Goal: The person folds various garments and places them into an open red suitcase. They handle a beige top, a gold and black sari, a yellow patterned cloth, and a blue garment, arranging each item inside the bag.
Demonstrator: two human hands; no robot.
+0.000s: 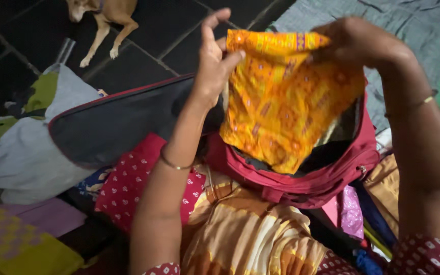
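My left hand (214,60) pinches the upper left corner of an orange and yellow patterned cloth (281,102). My right hand (355,43) grips its upper right corner. The cloth hangs spread between both hands, raised above an open red travel bag (327,175). The bag's dark flap (123,122) lies thrown back to the left. Thin bangles sit on both wrists.
A striped cream and orange fabric (245,229) and a red printed cloth (128,186) lie in front of the bag. More folded clothes (362,209) pile at the right. A grey and green bundle (26,137) sits left. A dog (105,18) lies on the dark tiled floor.
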